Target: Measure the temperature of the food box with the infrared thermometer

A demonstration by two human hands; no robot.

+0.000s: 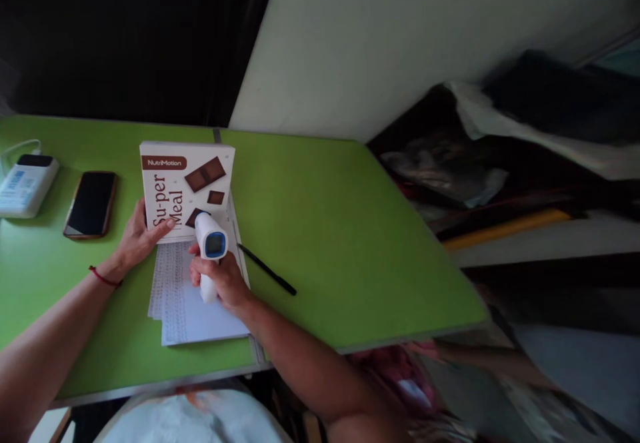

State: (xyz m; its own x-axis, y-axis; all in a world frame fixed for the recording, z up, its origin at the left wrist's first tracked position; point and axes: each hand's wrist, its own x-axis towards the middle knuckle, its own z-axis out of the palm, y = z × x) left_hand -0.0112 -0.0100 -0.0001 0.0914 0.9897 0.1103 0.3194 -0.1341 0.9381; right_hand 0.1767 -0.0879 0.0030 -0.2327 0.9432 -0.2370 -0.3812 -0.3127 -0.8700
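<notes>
My left hand grips the lower left edge of a white and brown box printed "NutriMotion Su-per Meal", its thumb across the front. The box is held up over the papers with its printed face toward me. In my right hand is a white infrared thermometer with a blue-rimmed screen, its far end close to the box's lower right part. Whether the two touch, I cannot tell. Beneath them lie sheets of handwritten paper, and a black pen rests just to their right.
On the left of the green table lie a dark-screened phone and a white power bank with a cable. Shelves with bags and cloths stand to the right. Another person's arm shows beyond the table's near right edge.
</notes>
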